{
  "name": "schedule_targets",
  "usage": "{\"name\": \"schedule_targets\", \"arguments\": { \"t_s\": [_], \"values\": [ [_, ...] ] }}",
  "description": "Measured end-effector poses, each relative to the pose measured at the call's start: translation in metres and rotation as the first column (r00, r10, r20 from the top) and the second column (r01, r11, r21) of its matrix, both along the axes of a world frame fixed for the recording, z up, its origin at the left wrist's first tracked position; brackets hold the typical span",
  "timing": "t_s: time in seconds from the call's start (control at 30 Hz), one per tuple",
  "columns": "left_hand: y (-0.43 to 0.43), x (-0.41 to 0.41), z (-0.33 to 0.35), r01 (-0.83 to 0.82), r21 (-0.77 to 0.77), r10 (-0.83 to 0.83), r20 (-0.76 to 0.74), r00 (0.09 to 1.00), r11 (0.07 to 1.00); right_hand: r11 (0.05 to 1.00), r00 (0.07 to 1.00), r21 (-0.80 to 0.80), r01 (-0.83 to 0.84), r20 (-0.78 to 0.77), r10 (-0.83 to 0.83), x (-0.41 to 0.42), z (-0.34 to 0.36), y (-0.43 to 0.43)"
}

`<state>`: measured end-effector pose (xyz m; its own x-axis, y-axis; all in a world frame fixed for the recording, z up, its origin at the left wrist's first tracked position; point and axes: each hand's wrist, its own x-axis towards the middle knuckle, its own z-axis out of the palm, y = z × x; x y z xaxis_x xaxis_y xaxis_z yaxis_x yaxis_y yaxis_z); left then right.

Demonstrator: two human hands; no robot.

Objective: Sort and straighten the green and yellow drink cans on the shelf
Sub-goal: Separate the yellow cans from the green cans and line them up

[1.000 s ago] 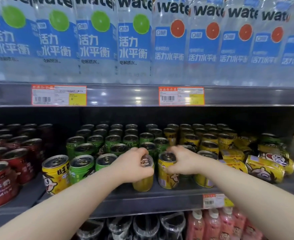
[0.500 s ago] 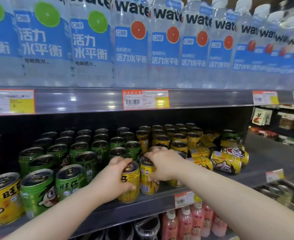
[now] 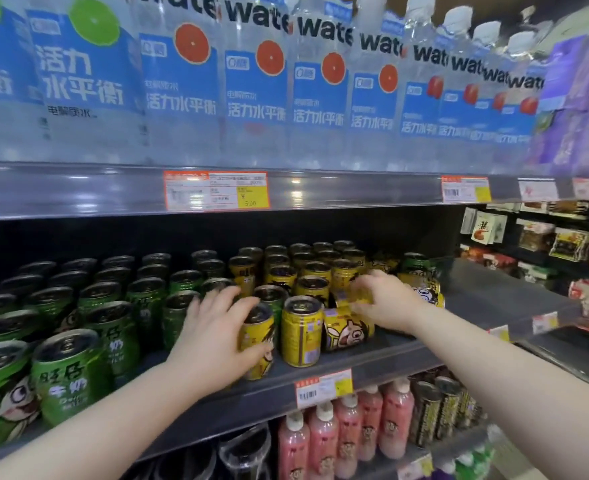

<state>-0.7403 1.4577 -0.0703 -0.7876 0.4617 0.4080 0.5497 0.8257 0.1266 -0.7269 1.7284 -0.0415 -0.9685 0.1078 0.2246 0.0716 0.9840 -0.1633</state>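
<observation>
My left hand [image 3: 216,336] grips an upright yellow can [image 3: 259,341] at the front of the middle shelf [image 3: 383,353]. Right beside it stands a second upright yellow can [image 3: 301,332]. My right hand [image 3: 384,299] reaches over toppled yellow cans; its fingers curl on a yellow can [image 3: 350,296] lying on the pile. Another yellow can [image 3: 350,329] lies on its side below that hand. Green cans [image 3: 68,372] stand in rows to the left, and yellow cans [image 3: 315,271] stand in rows behind.
Large water bottles [image 3: 251,88] fill the shelf above, with price tags [image 3: 216,190] on its rail. Pink bottles [image 3: 324,441] and dark cans stand on the shelf below. Packaged snacks [image 3: 563,244] fill shelves at the far right. A green can [image 3: 416,263] stands behind the toppled yellow ones.
The view has swung right. My right hand left the upright yellow can and moved right onto the toppled cans. My left hand still holds its yellow can.
</observation>
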Motion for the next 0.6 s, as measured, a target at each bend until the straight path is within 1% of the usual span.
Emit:
{"name": "schedule_targets", "arguments": {
  "t_s": [0.07, 0.17, 0.23, 0.3, 0.37, 0.43, 0.5, 0.6],
  "values": [
    [0.024, 0.004, 0.003, 0.049, 0.002, -0.049, -0.012, 0.999, 0.999, 0.995, 0.995, 0.056, 0.077, 0.064, -0.081, 0.006, -0.009, 0.026],
    [0.062, 0.01, 0.004, 0.1, 0.005, -0.1, -0.02, 0.995, 0.995, 0.978, 0.978, 0.126, 0.167, 0.105, -0.181, 0.017, -0.024, 0.059],
    [0.088, 0.014, 0.005, 0.119, -0.01, -0.119, -0.016, 0.993, 0.993, 0.97, 0.964, 0.103, 0.219, 0.129, -0.231, 0.023, -0.033, 0.078],
    [0.112, 0.017, 0.004, 0.132, -0.024, -0.132, -0.007, 0.991, 0.991, 0.974, 0.965, 0.05, 0.223, 0.133, -0.228, 0.025, -0.042, 0.09],
    [0.131, 0.018, 0.002, 0.125, -0.082, -0.125, 0.008, 0.992, 0.989, 0.98, 0.974, 0.021, 0.196, 0.113, -0.197, 0.024, -0.048, 0.094],
    [0.145, 0.013, 0.001, 0.094, -0.184, -0.091, 0.026, 0.995, 0.978, 0.984, 0.98, 0.013, 0.18, 0.088, -0.181, 0.021, -0.052, 0.094],
    [0.155, 0.004, 0.003, 0.041, -0.284, -0.033, 0.034, 0.999, 0.958, 0.981, 0.977, -0.013, 0.193, 0.092, -0.191, 0.017, -0.054, 0.095],
    [0.166, -0.011, 0.007, -0.032, -0.392, 0.057, 0.052, 0.997, 0.919, 0.98, 0.977, -0.051, 0.193, 0.107, -0.187, 0.011, -0.052, 0.103]
  ]
}}
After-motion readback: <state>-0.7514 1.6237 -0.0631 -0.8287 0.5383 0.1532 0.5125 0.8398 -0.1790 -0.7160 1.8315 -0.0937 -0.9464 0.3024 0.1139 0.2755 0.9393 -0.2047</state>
